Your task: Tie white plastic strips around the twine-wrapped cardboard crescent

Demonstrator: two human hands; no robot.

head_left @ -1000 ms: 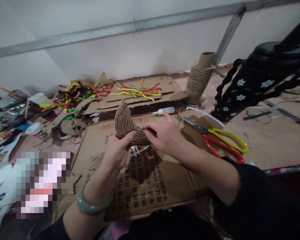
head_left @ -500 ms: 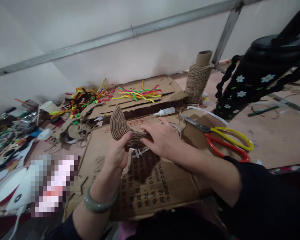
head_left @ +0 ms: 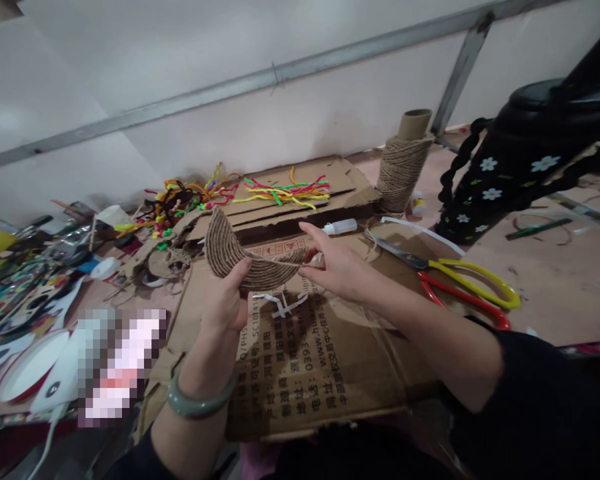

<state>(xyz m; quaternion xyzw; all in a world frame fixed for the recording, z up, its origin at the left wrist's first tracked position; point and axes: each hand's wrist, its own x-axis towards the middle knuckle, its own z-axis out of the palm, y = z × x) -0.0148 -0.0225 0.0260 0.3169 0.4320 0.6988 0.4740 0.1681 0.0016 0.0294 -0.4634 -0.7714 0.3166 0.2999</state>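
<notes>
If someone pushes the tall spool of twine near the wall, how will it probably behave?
The spool of twine stands upright, tall and narrower at the top, so a high push would probably tip it. Once down, its round body might roll. The rough wound twine looks unlikely to slip in a hand.

Left hand [head_left: 227, 301] gripping twine-wrapped crescent [head_left: 245, 257]; right hand [head_left: 336, 268] pinching its tip

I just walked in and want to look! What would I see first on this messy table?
First, the curved twine-wrapped piece, held up in the middle by the left hand while the right hand pinches its tip. Then the bright pipe cleaners on the cardboard behind it, and the yellow-and-red scissors lying at the right.
</notes>
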